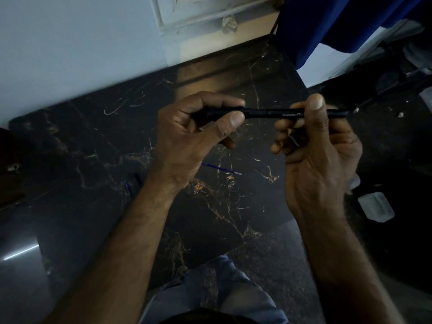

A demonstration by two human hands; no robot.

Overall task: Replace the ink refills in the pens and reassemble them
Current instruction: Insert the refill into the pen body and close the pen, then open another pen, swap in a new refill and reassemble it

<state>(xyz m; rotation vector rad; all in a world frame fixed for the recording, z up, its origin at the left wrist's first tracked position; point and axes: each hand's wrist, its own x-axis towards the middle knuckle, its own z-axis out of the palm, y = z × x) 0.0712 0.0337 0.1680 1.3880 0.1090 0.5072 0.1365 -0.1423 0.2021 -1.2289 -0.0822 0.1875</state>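
Observation:
I hold a black pen (271, 113) level above the dark marble floor, both hands on it. My left hand (187, 134) grips its left end between thumb and fingers, hiding that end. My right hand (313, 141) pinches the right part of the barrel under the thumb, and the pen's right tip sticks out past it. A thin blue ink refill (222, 169) lies on the floor below my hands. Another short blue piece (127, 188) shows beside my left forearm, partly hidden.
The black marble floor (93, 141) meets a pale wall (70, 43) at the back. A blue cloth (327, 26) hangs at the upper right. A small white plastic tray (376, 206) lies at the right. My knee in light trousers (222, 295) is at the bottom.

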